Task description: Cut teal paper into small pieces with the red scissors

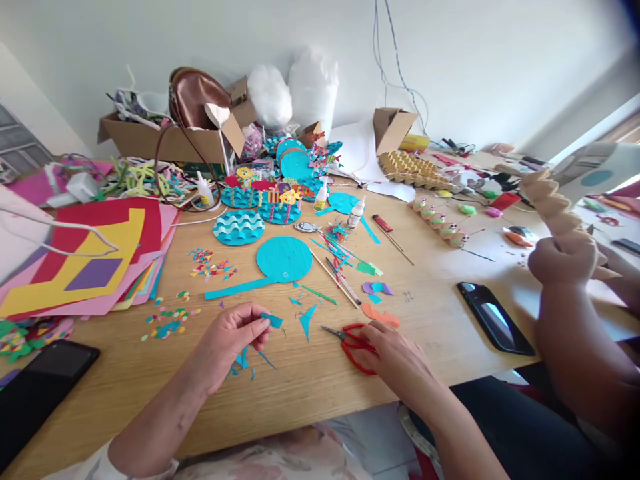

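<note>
My left hand (pixel 231 341) rests on the wooden table (pixel 430 313) and pinches a small teal paper scrap (pixel 273 321) between thumb and fingers. My right hand (pixel 393 357) lies over the red-handled scissors (pixel 353 341), fingers curled at the handles; the blades point left. Teal offcuts (pixel 306 317) lie between the two hands. Just beyond them sits a teal paper disc with a long stem (pixel 283 260).
Coloured paper sheets (pixel 95 257) are stacked at left, a black phone (pixel 40 387) at the near left edge, another phone (pixel 494 317) at right. Glue bottles, sticks, wave-patterned discs (pixel 239 227) and cardboard boxes crowd the back. Another person's hand (pixel 563 257) holds a cardboard piece at right.
</note>
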Available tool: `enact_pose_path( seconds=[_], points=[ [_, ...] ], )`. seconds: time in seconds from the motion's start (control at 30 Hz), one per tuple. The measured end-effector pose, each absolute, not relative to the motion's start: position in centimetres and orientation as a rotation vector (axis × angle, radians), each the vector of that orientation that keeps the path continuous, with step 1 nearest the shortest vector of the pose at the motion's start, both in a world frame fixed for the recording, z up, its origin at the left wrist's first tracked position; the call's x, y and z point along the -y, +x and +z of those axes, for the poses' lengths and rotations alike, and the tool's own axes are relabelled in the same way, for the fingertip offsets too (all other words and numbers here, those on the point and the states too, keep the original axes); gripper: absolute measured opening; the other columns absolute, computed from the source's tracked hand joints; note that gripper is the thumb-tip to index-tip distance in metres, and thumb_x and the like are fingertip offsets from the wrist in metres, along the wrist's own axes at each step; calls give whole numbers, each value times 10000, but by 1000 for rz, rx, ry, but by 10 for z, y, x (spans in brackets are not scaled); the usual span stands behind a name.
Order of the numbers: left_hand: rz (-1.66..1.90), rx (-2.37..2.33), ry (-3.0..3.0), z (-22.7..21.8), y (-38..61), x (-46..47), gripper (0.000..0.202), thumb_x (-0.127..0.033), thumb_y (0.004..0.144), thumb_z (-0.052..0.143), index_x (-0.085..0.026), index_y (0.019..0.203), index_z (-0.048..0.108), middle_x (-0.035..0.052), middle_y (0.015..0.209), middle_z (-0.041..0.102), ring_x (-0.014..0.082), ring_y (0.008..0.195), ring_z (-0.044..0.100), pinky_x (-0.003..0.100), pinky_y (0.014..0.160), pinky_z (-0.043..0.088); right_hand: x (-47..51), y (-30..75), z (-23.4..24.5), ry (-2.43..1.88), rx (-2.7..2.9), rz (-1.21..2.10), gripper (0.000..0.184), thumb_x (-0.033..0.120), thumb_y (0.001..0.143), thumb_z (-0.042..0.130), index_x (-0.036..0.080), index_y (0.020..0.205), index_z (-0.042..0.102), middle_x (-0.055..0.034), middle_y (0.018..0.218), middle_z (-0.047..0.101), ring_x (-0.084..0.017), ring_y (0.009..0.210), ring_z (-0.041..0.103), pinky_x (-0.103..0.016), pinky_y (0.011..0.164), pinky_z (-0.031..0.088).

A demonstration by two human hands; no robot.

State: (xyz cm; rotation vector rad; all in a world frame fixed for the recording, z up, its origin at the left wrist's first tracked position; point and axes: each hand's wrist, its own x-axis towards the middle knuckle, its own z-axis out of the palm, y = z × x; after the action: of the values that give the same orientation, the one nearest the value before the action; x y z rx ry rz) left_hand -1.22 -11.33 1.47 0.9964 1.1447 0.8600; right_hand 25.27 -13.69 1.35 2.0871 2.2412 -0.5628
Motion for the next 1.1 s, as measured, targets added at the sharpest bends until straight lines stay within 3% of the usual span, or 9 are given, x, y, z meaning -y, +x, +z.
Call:
enact_pose_path(
  seconds=[0.13, 0.23, 0.33, 0.47, 0.57, 0.7, 0.8, 0.93, 1.1],
  points=[
    [825, -1095, 1113, 20, 2, 108, 107, -253, 703, 585, -148, 694, 605, -32, 564, 575, 81, 525, 511, 181, 506, 436, 134, 238, 22, 2189, -2420, -1060, 183, 316, 819, 476, 184, 732, 569, -35, 722, 603, -165, 686, 562, -256, 567, 374],
    [823, -1067, 1294, 25, 11, 102, 104, -210, 736, 542, -150, 712, 625, -25, 565, 579, 89, 526, 524, 188, 510, 443, 129, 212, 27, 2111, -2364, -2043, 213, 399, 810, 500, 188, 824, 520, -15, 697, 579, -139, 638, 563, -205, 466, 366],
    [918, -982, 1688, 26, 13, 94, 143, -157, 778, 514, -172, 795, 656, 3, 671, 632, 110, 626, 577, 200, 580, 470, 121, 188, 27, 1866, -1929, -2891, 303, 475, 818, 481, 177, 871, 498, -31, 754, 596, -129, 639, 593, -168, 411, 361],
    [1066, -797, 2234, 23, 10, 84, 218, -92, 808, 505, -204, 925, 651, 37, 854, 654, 115, 782, 610, 197, 695, 478, 107, 177, 24, 1615, -1348, -3382, 257, 363, 726, 651, 163, 793, 504, 15, 659, 554, -79, 549, 558, -128, 382, 337],
    [1096, -810, 2314, 20, 10, 81, 250, -92, 819, 493, -212, 1002, 614, 46, 906, 655, 123, 841, 612, 212, 742, 481, 98, 181, 22, 1585, -1333, -3440, 272, 261, 646, 725, 165, 789, 514, 49, 608, 519, -54, 508, 517, -126, 395, 340],
    [933, -1028, 1861, 21, 13, 78, 217, -177, 848, 420, -174, 1015, 559, 45, 843, 648, 132, 760, 616, 233, 674, 501, 88, 187, 22, 1901, -1759, -3101, 253, 246, 651, 707, 176, 792, 508, 54, 610, 536, -63, 522, 520, -148, 421, 357],
    [729, -993, 1567, 20, 16, 72, 219, -276, 851, 376, -153, 887, 554, 12, 706, 588, 121, 631, 573, 218, 564, 482, 81, 186, 21, 2020, -1983, -2831, 237, 214, 646, 684, 185, 788, 498, 61, 618, 535, -69, 541, 527, -161, 444, 363],
    [665, -1050, 1601, 11, 22, 64, 123, -239, 750, 456, -168, 663, 506, -46, 569, 459, 90, 520, 450, 188, 484, 390, 74, 184, 19, 2007, -2158, -2581, 157, 199, 662, 632, 178, 770, 519, 60, 579, 518, -73, 531, 499, -178, 462, 364],
    [670, -1111, 1687, 8, 21, 60, 169, -244, 769, 439, -178, 615, 466, -58, 533, 426, 86, 499, 411, 182, 471, 337, 62, 188, 21, 1989, -2204, -2354, 54, 215, 684, 575, 165, 689, 554, 48, 555, 515, -69, 504, 467, -183, 465, 354]
  ],
)
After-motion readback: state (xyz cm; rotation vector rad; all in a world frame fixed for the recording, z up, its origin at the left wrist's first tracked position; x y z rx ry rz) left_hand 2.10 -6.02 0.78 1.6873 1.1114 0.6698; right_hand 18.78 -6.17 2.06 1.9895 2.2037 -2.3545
